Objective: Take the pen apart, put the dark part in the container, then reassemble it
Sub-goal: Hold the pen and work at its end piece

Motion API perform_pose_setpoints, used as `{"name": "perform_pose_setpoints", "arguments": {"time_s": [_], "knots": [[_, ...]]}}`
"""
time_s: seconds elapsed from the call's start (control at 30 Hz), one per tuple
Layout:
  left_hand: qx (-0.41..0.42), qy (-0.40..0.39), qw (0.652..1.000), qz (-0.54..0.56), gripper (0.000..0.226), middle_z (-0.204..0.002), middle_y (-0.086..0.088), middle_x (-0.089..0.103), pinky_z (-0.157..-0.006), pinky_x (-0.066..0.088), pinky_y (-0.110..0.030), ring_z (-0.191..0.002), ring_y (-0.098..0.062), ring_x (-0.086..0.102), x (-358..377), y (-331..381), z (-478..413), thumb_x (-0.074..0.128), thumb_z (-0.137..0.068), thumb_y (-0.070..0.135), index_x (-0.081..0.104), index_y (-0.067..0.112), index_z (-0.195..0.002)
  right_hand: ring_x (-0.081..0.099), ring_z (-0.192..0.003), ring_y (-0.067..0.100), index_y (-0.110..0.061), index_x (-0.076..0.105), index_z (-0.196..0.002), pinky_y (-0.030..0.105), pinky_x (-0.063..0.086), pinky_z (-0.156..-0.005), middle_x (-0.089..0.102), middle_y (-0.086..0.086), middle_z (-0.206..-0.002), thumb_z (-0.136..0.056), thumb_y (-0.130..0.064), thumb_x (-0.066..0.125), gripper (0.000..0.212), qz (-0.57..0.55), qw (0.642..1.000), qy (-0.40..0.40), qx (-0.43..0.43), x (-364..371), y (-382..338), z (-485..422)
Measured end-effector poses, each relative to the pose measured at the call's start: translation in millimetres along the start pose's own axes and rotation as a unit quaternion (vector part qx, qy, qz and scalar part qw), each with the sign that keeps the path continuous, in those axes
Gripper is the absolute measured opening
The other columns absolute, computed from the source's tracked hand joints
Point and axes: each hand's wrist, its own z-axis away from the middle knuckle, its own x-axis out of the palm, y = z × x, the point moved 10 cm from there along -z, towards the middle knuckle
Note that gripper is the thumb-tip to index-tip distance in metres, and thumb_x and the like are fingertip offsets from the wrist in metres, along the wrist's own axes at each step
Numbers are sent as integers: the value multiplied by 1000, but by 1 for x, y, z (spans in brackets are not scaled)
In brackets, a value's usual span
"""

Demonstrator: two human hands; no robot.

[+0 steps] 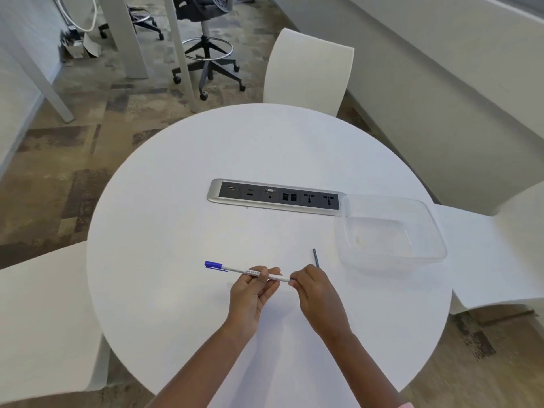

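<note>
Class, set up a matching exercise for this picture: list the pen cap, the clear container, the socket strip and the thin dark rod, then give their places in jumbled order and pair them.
Things:
1. pen cap
2. clear container
3. socket strip
4. thin dark rod

Places:
A. sticks up from the right hand
B. set into the table's middle
C. right side of the table, nothing in it
D. on the pen's far left end

Pairs: 1-D, 2-C, 3-B, 4-A

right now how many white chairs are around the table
3: one white chair at the far side of the table, one at its left, one at its right beyond the container. Any chair nearer the camera would be out of view.
</note>
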Motion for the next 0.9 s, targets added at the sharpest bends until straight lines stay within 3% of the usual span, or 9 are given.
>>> {"name": "perform_pose_setpoints", "arguments": {"time_s": [0.2,0.4,0.53,0.7,0.77,0.9], "knots": [[20,-13,999,-29,13,-68,-6,72,-59,56,-19,-65,-14,71,5,5,3,48,-91,3,54,2,-80,44,-68,19,-1,65,-77,23,32,-59,48,8,-70,-85,-16,45,26,-85,993,-62,52,7,9,-3],[31,-29,996,-78,12,-71,-8,70,-60,56,-19,-67,-14,70,12,6,8,49,-91,2,54,3,-80,41,-62,4,-5,67,-72,14,30,-56,45,-2,-67,-87,-5,51,22,-158,967,-137,149,10,25,1],[41,-48,993,-101,12,-66,-5,70,-61,56,-19,-67,-13,69,14,10,7,48,-91,0,52,2,-80,43,-55,8,-21,58,-50,10,33,-51,50,-2,-57,-84,-2,53,39,-262,918,-190,229,20,32,4],[38,-43,995,-79,12,-66,-4,71,-60,56,-18,-66,-12,70,17,9,6,50,-90,0,54,3,-79,49,-53,10,-13,59,-60,13,44,-53,55,3,-61,-92,-8,46,35,-361,836,-303,281,30,27,9],[40,-33,997,-52,11,-66,-4,72,-60,56,-18,-66,-12,70,19,10,5,50,-90,1,54,2,-80,51,-54,9,-14,59,-61,14,44,-54,56,1,-62,-94,-11,44,36,-346,859,-268,264,25,27,2],[45,-14,999,-6,12,-68,-5,74,-60,56,-18,-67,-13,71,21,16,3,49,-90,1,56,3,-81,55,-72,15,-14,60,-87,26,44,-68,56,-3,-77,-90,-15,51,9,-170,970,-125,125,1,16,-11]]}}
